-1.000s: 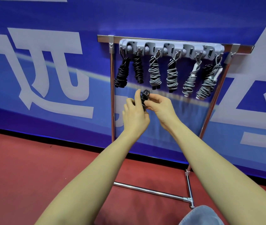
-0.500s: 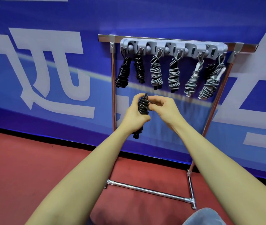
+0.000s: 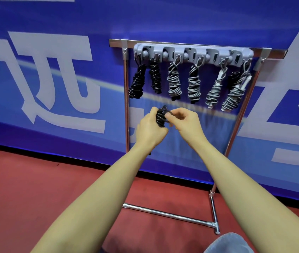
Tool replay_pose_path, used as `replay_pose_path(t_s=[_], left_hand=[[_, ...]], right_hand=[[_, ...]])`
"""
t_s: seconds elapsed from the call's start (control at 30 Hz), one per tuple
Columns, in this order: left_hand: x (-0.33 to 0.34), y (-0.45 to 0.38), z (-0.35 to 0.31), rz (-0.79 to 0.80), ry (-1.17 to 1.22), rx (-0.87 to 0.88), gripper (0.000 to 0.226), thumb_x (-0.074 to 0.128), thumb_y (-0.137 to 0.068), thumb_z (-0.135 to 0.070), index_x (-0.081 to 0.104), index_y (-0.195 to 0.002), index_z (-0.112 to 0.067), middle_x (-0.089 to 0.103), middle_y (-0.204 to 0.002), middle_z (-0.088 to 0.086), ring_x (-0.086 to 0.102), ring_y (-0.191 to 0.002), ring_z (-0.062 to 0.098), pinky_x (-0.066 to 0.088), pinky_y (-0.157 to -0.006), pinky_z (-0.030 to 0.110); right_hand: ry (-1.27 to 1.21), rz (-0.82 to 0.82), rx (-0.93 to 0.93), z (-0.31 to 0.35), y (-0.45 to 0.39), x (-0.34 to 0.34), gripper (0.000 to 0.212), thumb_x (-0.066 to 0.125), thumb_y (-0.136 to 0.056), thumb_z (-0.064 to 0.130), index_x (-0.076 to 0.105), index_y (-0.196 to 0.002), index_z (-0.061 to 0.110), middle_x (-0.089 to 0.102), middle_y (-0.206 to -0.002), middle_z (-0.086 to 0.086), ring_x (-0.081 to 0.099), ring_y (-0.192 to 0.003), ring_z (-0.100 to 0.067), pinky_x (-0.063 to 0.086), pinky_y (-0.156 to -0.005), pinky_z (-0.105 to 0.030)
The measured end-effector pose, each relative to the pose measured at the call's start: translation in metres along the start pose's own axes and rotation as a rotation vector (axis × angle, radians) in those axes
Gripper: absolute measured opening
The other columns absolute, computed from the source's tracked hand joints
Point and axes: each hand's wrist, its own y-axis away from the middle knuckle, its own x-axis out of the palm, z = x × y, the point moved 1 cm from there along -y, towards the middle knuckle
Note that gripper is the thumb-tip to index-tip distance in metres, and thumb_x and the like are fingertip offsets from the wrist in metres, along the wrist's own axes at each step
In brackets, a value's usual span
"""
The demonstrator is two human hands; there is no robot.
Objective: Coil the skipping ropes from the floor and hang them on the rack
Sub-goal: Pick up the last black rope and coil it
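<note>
A coiled black skipping rope is held upright in front of the rack, below the hooks. My left hand is wrapped around its lower part, hiding most of the bundle. My right hand pinches a loop of the rope at the bundle's top. The grey hook rack sits on a chrome frame and carries several coiled ropes: black ones at the left, grey ones in the middle and right.
A blue banner wall with white characters stands right behind the frame. The chrome base bar lies on the red floor near my knee.
The view has tilted slightly. My right hand has shifted its fingers on the top loop of the black rope; the bundle stays at about the same height below the hooks.
</note>
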Motion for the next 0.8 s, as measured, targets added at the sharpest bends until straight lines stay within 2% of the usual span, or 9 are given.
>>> replay_pose_path(t_s=[0.07,0.13,0.2,0.3,0.37,0.43,0.53,0.67,0.8], left_hand=[[0.001,0.001,0.002,-0.011,-0.08,0.012,0.031,0.057,-0.071,-0.013,0.035,-0.091,-0.023,0.056,-0.082,0.001,0.054,-0.067,0.029,0.044,-0.054,0.034],[0.001,0.001,0.003,0.012,-0.111,-0.002,0.031,0.057,-0.072,-0.012,0.036,-0.092,-0.023,0.054,-0.078,-0.001,0.053,-0.068,0.029,0.039,-0.055,0.031],[0.001,0.0,0.004,0.065,-0.128,-0.024,0.033,0.058,-0.072,-0.012,0.042,-0.099,-0.021,0.055,-0.074,-0.001,0.056,-0.071,0.029,0.041,-0.056,0.03],[0.001,0.0,0.005,0.078,-0.115,-0.07,0.032,0.06,-0.073,-0.016,0.044,-0.1,-0.022,0.059,-0.078,0.002,0.059,-0.074,0.03,0.043,-0.058,0.03],[0.001,0.0,0.006,0.046,-0.129,-0.07,0.027,0.06,-0.077,-0.022,0.041,-0.096,-0.02,0.058,-0.079,0.001,0.057,-0.074,0.029,0.043,-0.059,0.031],[0.001,-0.002,0.009,0.014,-0.162,-0.054,0.026,0.059,-0.079,-0.025,0.038,-0.093,-0.019,0.057,-0.081,0.001,0.055,-0.074,0.03,0.043,-0.06,0.033],[0.001,-0.005,0.014,0.018,-0.186,-0.012,0.027,0.057,-0.078,-0.02,0.033,-0.091,-0.021,0.058,-0.085,0.002,0.054,-0.073,0.031,0.04,-0.057,0.032],[-0.003,-0.006,0.015,0.139,-0.152,0.012,0.031,0.058,-0.073,-0.012,0.039,-0.096,-0.019,0.058,-0.081,0.001,0.056,-0.075,0.03,0.044,-0.056,0.034],[-0.008,-0.007,0.013,0.311,-0.005,-0.023,0.04,0.065,-0.067,-0.01,0.045,-0.101,-0.016,0.06,-0.082,0.006,0.057,-0.068,0.027,0.051,-0.062,0.041]], right_hand=[[0.015,-0.052,0.011,0.001,-0.001,0.001,0.012,0.068,-0.086,0.016,0.065,-0.077,0.008,0.064,-0.062,0.008,0.048,-0.046,-0.009,0.042,-0.051,-0.02],[-0.018,-0.053,0.001,0.003,0.0,0.002,0.011,0.067,-0.086,0.015,0.067,-0.076,0.009,0.064,-0.063,0.004,0.041,-0.043,-0.014,0.039,-0.046,-0.02],[-0.068,-0.034,-0.005,0.005,0.001,0.002,0.009,0.066,-0.087,0.013,0.071,-0.081,0.009,0.064,-0.067,-0.001,0.042,-0.043,-0.016,0.038,-0.046,-0.018],[-0.128,0.044,-0.006,0.004,0.003,0.003,0.011,0.061,-0.091,0.009,0.072,-0.088,0.01,0.062,-0.064,-0.01,0.049,-0.048,-0.013,0.043,-0.052,-0.019],[-0.166,0.135,-0.006,0.0,0.004,0.004,0.016,0.057,-0.091,0.001,0.07,-0.095,0.009,0.065,-0.074,-0.014,0.056,-0.057,-0.014,0.049,-0.061,-0.022],[-0.232,0.197,0.013,-0.003,0.005,0.005,0.022,0.055,-0.09,-0.006,0.068,-0.1,0.008,0.066,-0.081,-0.012,0.062,-0.064,-0.014,0.053,-0.068,-0.024],[-0.236,0.187,0.013,-0.005,0.005,0.003,0.025,0.056,-0.088,-0.008,0.068,-0.101,0.009,0.066,-0.084,-0.01,0.065,-0.066,-0.013,0.055,-0.072,-0.023],[-0.2,0.143,-0.025,-0.009,0.004,0.0,0.028,0.058,-0.087,-0.009,0.069,-0.105,0.009,0.063,-0.098,-0.012,0.064,-0.067,-0.011,0.053,-0.071,-0.021],[-0.17,0.106,-0.053,-0.012,0.004,0.001,0.026,0.062,-0.086,-0.004,0.071,-0.101,0.015,0.058,-0.092,-0.002,0.057,-0.071,-0.003,0.047,-0.071,-0.016]])
